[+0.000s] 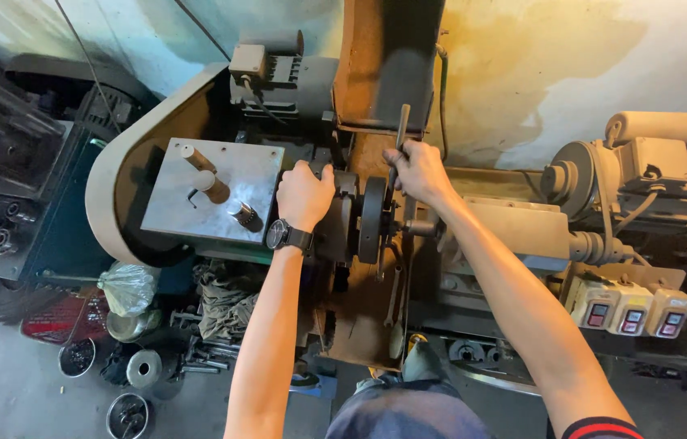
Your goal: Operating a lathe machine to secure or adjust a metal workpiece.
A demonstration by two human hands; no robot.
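We see both bare arms reaching forward over a grimy beige workshop machine [514, 228]. The left hand [304, 195], a black wristwatch [282, 235] at its wrist, is curled shut over a dark round part [342, 213] on the machine's spindle, knuckles up, just beside the dark metal disc wheel [372, 219] that stands on edge at the middle of the machine. The right hand [418, 169] is closed in a fist around a slim upright steel lever [400, 130], whose top sticks out above the fingers; this hand sits just beyond the wheel, close to the left one but not touching it.

On the machine's left end lies a flat grey steel plate [173, 203] carrying three short cylindrical pegs [215, 189] (one darker than the others). At the right end sits a beige electric motor [652, 167], and along the front right edge a row of three pale switch boxes with red buttons [629, 309]. Below the machine's left edge, on the concrete floor [2, 390], we make out a crumpled rag [225, 301], a knotted clear plastic bag [128, 286] and small round tins of metal bits [128, 415].
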